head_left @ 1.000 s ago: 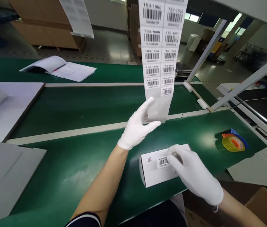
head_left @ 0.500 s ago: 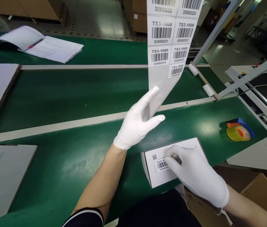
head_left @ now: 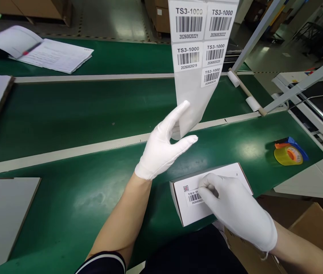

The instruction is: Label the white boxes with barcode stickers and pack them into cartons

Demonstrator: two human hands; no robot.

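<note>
Label (head_left: 194,198) in right fingers (head_left: 204,191), on white box (head_left: 191,215)

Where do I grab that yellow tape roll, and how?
I'd take the tape roll by its yellow outer rim, coming from your side of the table. That rounded edge looks bare and faces you, while the blue piece and orange piece sit toward its far side.
</note>
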